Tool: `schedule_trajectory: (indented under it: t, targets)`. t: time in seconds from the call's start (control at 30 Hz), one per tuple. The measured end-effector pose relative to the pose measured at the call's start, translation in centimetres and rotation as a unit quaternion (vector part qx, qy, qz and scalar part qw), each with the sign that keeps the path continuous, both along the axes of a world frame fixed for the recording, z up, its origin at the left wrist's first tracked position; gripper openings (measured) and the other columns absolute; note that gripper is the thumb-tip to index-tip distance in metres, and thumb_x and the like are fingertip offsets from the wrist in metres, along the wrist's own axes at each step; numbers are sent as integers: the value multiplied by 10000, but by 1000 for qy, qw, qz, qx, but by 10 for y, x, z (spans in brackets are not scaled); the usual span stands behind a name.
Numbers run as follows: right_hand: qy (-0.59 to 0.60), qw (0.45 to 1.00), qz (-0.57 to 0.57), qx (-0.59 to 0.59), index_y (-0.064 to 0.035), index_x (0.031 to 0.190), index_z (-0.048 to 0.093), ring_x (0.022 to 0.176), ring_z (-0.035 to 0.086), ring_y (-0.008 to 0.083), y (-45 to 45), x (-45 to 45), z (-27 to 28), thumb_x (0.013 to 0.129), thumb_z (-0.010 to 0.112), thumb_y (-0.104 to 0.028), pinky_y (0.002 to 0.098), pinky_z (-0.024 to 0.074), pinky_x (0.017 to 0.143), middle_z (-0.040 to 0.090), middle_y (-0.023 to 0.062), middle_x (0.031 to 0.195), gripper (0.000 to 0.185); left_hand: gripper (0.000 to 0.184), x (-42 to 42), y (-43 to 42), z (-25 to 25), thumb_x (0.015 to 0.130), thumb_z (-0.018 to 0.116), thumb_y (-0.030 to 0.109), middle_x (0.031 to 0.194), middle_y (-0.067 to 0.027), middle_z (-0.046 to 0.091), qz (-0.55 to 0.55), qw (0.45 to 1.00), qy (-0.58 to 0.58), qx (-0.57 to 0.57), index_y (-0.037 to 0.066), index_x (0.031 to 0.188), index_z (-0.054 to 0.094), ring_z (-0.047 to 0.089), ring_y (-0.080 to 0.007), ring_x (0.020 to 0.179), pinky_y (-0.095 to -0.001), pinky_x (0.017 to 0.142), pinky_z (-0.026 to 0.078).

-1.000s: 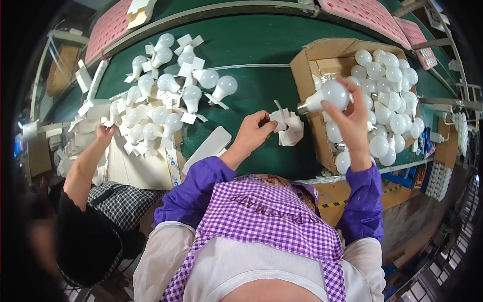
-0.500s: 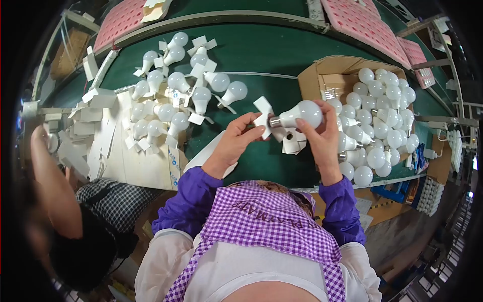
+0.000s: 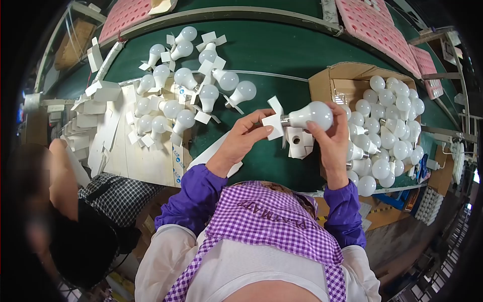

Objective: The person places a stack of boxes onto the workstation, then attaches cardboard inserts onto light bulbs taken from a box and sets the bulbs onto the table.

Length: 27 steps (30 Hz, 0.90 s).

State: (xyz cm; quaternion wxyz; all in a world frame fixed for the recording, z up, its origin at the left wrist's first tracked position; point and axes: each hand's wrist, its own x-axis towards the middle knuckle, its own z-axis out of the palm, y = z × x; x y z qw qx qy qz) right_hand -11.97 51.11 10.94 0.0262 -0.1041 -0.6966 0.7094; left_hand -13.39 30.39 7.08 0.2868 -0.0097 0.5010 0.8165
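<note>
Between my hands a white light bulb (image 3: pixel 313 116) lies sideways, its metal base pointing left. My right hand (image 3: pixel 332 138) grips its round dome. A folded white card piece (image 3: pixel 272 126) with flaps is pinched in my left hand (image 3: pixel 244 137), right at the bulb's base. Whether the base is inside the card I cannot tell. Just below the bulb, another folded white card piece (image 3: pixel 300 143) with a round hole rests on the green table. To the left of my left hand lie several bulbs with card pieces around their bases (image 3: pixel 209 96).
A cardboard box (image 3: pixel 322 83) full of bare bulbs stands at the right. White card pieces (image 3: pixel 95 105) are piled at the left, near a co-worker's arm (image 3: pixel 63 171). Pink perforated trays (image 3: pixel 380 30) lie beyond the rail (image 3: pixel 241 12) at the back.
The view has shifted slightly, so the table appears further right. The card and bulb remain held close together in my hands. The co-worker's arm has lowered at the left.
</note>
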Motion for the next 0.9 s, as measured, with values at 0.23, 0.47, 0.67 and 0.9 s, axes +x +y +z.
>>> schedule_trajectory:
  t: [0.23, 0.47, 0.67, 0.9]
  targets:
    - [11, 1000, 8, -2, -24, 1201, 386, 968, 566, 156, -10, -1, -10, 731, 719, -2, 255, 503, 752, 532, 104, 1076, 577, 263, -1, 0, -7, 960, 403, 102, 1176, -77, 508, 29, 978, -84, 189, 29, 1204, 468, 537, -190, 1060, -351, 917, 452]
    - [-49, 992, 109, 44, -54, 1252, 407, 1046, 518, 183, -10, -13, -18, 722, 708, -40, 313, 479, 833, 498, 84, 1132, 609, 259, -7, 7, -25, 852, 578, 51, 995, -44, 579, 171, 984, 9, -39, 11, 1104, 536, 565, -133, 893, -269, 802, 465]
    - [-63, 884, 72, 457, -41, 1220, 496, 1034, 556, 269, 107, -75, -28, 774, 661, -131, 361, 450, 861, 572, 153, 1127, 484, 346, -130, -137, -39, 749, 544, -30, 986, -73, 573, 388, 901, 129, -144, 3, 1094, 542, 556, -127, 842, -256, 729, 468]
    - [-249, 728, 260, 583, -42, 1144, 564, 1020, 554, 342, 175, -89, -85, 660, 722, -233, 390, 434, 872, 586, 183, 1114, 543, 269, -253, -378, -129, 782, 607, 35, 862, -43, 610, 500, 767, 202, -349, -5, 1048, 596, 558, -118, 736, -252, 645, 455]
